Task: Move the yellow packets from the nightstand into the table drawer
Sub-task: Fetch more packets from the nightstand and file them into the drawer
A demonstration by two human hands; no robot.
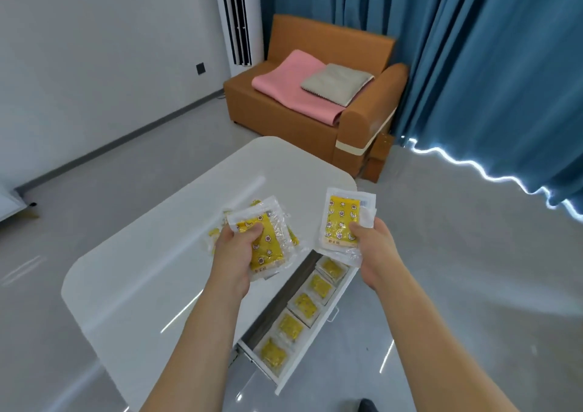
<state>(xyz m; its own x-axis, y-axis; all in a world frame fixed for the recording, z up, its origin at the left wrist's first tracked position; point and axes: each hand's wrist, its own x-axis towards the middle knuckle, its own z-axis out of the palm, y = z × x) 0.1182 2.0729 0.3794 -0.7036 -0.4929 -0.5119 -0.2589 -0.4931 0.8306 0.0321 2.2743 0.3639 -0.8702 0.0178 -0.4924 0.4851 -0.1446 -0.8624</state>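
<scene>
My left hand [235, 253] grips a fanned bunch of yellow packets [268, 244] in clear wrappers, held above the white table [151, 272]. My right hand [372, 247] holds a small stack of the same yellow packets [344, 219] upright, just above the far end of the open drawer [310, 345]. The drawer is pulled out from the table's right side. Inside it a row of several yellow packets [291, 328] lies flat, one behind another.
An orange sofa [356, 133] with a pink blanket and a grey cushion stands beyond the table. Blue curtains [473, 64] hang at the right. A tall white air conditioner [236, 17] stands in the corner. Grey glossy floor surrounds the table.
</scene>
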